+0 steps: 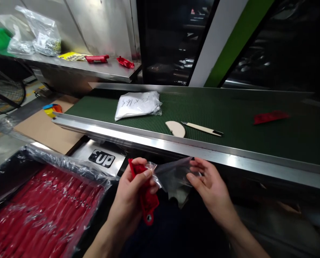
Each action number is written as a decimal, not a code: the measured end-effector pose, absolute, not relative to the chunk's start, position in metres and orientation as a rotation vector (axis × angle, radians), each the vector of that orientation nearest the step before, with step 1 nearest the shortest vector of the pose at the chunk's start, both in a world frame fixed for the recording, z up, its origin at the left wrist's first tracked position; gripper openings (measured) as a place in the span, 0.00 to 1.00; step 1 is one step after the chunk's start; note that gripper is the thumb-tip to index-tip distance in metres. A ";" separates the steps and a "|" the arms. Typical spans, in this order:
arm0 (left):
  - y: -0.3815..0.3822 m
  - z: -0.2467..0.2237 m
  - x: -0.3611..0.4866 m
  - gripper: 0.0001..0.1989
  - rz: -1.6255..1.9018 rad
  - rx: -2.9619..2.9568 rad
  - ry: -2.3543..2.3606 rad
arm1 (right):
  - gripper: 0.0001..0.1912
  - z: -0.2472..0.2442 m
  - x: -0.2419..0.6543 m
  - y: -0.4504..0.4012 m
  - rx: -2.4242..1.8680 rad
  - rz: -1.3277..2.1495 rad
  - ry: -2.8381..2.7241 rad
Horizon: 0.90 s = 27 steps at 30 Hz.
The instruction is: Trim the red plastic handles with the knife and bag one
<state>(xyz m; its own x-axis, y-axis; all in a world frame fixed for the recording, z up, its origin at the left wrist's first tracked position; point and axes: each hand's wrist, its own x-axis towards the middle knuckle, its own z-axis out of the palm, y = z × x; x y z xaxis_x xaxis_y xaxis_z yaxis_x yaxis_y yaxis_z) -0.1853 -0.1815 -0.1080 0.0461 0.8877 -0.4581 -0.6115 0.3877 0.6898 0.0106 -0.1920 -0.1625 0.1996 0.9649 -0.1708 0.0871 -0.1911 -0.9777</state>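
My left hand [129, 191] is closed around a red plastic part [151, 204], whose lower end has a round metal-lined hole. Between that thumb and the fingers, one end of a clear plastic bag [173, 174] is bunched up. The bag stretches across to my right hand [215, 184], where thumb and fingers grip its other end. Both hands are in front of the conveyor's metal edge [203, 154]. On the green belt beyond lie a cream half-round disc [176, 129] and a slim cream-handled knife [203, 128].
A white package with handwriting [138, 104] and a blurred red part [271, 117] lie on the belt. At lower left, a plastic-lined bin [106, 181] holds many wrapped red parts [47, 215]. Two red pieces [97, 58] rest on the metal shelf [114, 73].
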 end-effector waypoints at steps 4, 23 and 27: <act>-0.178 -0.107 -0.190 0.15 1.107 0.335 1.031 | 0.19 -0.166 0.019 -0.201 -1.311 1.581 -0.774; -0.190 -0.122 -0.167 0.09 1.163 1.394 1.609 | 0.13 -0.161 0.018 -0.212 -1.556 1.271 -1.032; -0.199 -0.124 -0.154 0.11 0.707 1.267 1.286 | 0.07 -0.154 0.008 -0.216 -1.516 1.198 -1.231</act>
